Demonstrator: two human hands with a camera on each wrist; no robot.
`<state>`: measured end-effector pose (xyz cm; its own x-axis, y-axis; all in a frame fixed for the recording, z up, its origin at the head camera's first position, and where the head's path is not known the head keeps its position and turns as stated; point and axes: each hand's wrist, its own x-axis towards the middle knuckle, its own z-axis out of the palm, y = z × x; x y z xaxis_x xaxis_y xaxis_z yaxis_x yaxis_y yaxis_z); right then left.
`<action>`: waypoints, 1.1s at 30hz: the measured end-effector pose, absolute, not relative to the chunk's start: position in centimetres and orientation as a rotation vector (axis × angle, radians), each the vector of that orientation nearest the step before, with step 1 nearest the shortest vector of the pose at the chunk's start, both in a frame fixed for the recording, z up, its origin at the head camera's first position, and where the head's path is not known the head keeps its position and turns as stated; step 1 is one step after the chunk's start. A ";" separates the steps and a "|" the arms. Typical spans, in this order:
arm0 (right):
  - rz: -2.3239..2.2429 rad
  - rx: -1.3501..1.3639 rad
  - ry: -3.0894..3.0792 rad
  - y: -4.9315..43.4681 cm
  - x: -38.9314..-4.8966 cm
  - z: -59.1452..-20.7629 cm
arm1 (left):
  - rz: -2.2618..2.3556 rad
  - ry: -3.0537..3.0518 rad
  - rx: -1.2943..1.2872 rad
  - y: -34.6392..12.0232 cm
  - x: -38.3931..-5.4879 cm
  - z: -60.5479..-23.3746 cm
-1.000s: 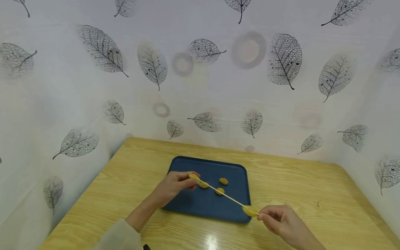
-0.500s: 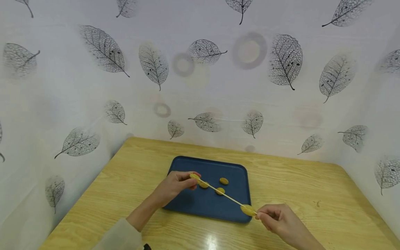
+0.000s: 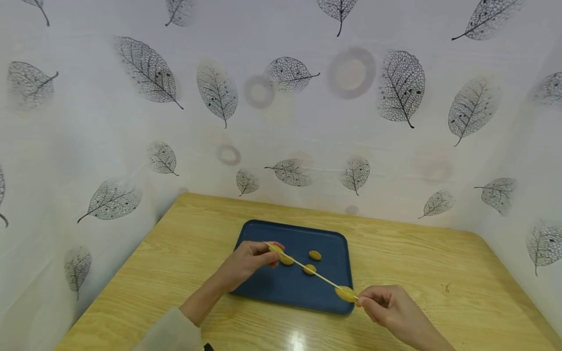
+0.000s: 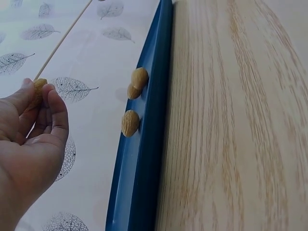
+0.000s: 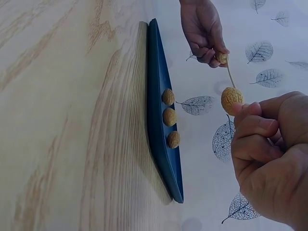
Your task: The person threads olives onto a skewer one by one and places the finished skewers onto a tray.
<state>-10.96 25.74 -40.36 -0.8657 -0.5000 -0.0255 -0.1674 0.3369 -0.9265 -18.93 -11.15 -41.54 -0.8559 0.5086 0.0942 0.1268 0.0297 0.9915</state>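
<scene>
A thin wooden skewer (image 3: pixel 322 278) slants between my two hands above the tray. My left hand (image 3: pixel 247 265) pinches a wrinkled, yellow-brown oval dried fruit (image 4: pixel 37 91) between thumb and fingers. The skewer runs through this fruit, and its tip shows beyond it in the head view. Near the other end, a second dried fruit (image 5: pixel 232 100) is threaded on the skewer. Just behind it my right hand (image 3: pixel 391 309) grips the skewer's end with thumb and forefinger, the other fingers curled in. Below, 3 loose dried fruits (image 3: pixel 314 255) lie in the blue tray (image 3: pixel 259 229).
The tray has a low raised rim and lies on a light wood-grain table (image 3: pixel 197 229). A pale cloth (image 3: pixel 298 131) printed with dark leaves stands behind the table and along its sides.
My right hand has moved slightly left, with the threaded fruit and skewer. The skewer's tip now sticks out past the fruit in my left hand, which has hardly moved.
</scene>
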 end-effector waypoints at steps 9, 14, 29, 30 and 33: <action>-1.562 -0.645 2.293 25.5 -11.0 -40.3 | 1.910 2.003 0.648 -10.7 -18.8 -41.4; -1.570 -0.654 2.284 25.4 -11.0 -40.3 | 1.921 1.985 0.667 -10.6 -18.7 -41.6; -1.536 -0.611 2.312 25.1 -11.2 -40.2 | 1.914 1.968 0.664 -10.1 -18.7 -41.6; -1.535 -0.614 2.315 25.1 -11.2 -40.2 | 1.914 1.967 0.662 -10.0 -18.7 -41.6; -1.536 -0.621 2.319 25.0 -11.3 -40.2 | 1.917 1.965 0.662 -10.0 -18.7 -41.6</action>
